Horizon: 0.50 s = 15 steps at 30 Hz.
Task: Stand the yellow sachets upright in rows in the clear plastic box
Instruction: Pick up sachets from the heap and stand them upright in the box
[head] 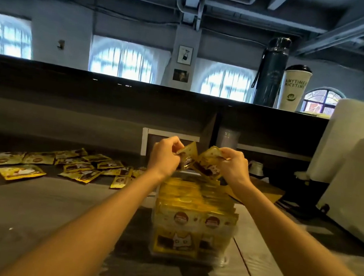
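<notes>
The clear plastic box (227, 261) stands on the counter in front of me, packed with upright yellow sachets (197, 201) in rows. Above its far end, my left hand (165, 155) pinches one yellow sachet (189, 154) by its top. My right hand (233, 164) pinches another sachet (209, 164) the same way. The two held sachets tilt toward each other and nearly touch. Several loose sachets (82, 166) lie flat and scattered on the counter to the left.
A dark raised ledge (135, 93) runs across the back, bearing a dark bottle (271, 73) and a white cup (293, 88) at right. A large white machine (359, 176) fills the right side. Brown paper (267, 191) lies behind the box.
</notes>
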### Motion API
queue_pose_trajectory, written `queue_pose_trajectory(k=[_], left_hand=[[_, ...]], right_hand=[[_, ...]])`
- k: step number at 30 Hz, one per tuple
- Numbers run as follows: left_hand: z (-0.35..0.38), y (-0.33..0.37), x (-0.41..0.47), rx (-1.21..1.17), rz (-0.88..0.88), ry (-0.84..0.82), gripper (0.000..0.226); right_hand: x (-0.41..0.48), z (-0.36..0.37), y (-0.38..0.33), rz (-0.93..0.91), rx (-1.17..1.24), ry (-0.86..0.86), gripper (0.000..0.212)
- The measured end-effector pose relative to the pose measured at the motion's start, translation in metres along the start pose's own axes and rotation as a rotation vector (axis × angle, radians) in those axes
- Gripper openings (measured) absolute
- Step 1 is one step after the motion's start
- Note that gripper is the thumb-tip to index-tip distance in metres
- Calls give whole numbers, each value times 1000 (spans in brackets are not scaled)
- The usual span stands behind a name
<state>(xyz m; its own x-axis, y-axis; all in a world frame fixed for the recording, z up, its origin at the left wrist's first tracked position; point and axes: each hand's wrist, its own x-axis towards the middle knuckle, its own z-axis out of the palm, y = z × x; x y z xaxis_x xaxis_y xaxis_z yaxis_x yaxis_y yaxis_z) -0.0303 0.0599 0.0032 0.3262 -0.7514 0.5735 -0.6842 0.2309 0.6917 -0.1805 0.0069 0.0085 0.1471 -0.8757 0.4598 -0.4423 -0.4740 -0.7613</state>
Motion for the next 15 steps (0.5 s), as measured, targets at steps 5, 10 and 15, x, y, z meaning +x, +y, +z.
queue_pose_trajectory(k=[5, 10, 15], left_hand=[[-1, -13, 2, 30, -109, -142, 16], [4, -19, -1, 89, -119, -350, 18], [7, -23, 1, 74, -152, -362, 22]], right_hand=[[6, 5, 14, 18, -30, -70, 30], [8, 10, 18, -26, -60, -10, 26], [8, 6, 22, -135, 3, 147, 20]])
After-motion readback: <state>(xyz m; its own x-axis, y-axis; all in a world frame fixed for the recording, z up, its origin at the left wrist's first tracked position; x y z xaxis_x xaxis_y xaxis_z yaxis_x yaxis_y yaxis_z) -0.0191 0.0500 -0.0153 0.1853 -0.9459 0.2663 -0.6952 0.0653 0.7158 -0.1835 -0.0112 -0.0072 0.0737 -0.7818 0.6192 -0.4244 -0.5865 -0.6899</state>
